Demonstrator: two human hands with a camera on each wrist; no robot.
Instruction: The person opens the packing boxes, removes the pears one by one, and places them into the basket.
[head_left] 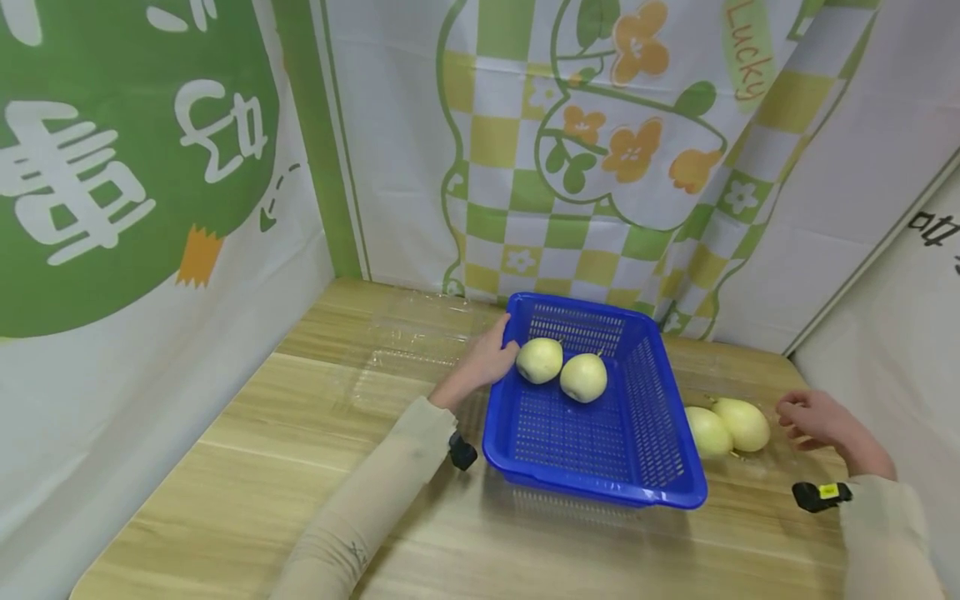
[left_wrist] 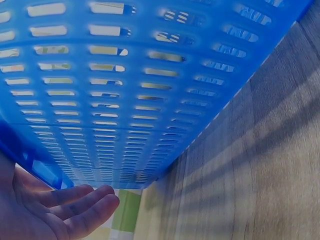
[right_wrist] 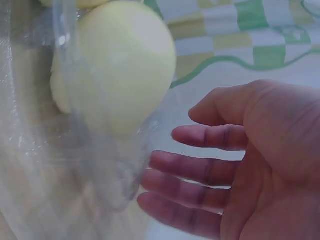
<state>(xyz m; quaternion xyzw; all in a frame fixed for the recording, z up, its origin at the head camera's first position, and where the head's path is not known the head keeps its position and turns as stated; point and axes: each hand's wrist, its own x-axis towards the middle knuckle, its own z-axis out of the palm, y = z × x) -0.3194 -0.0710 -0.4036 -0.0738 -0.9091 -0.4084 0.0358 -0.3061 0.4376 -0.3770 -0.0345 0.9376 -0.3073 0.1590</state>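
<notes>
My left hand [head_left: 489, 357] holds the left rim of a blue plastic basket [head_left: 573, 489], thumb over the edge and fingers along the outside. Two pale yellow pears [head_left: 583, 377] lie inside, near its far left corner. In the left wrist view the slotted basket wall [left_wrist: 110, 95] rises over the loosely bent fingers [left_wrist: 90, 212]. To the right of the basket, two more pears [head_left: 741, 425] sit in a clear plastic container [right_wrist: 35, 165]. My right hand [head_left: 825, 423] is just right of them, with nothing in it, its fingers relaxed and close to the container's side in the right wrist view.
Another clear plastic container [head_left: 408, 375] stands left of the basket, partly behind my left forearm. The wooden table [head_left: 247, 467] runs back to a patterned curtain [head_left: 570, 233]. White cloth walls close in on the left and right.
</notes>
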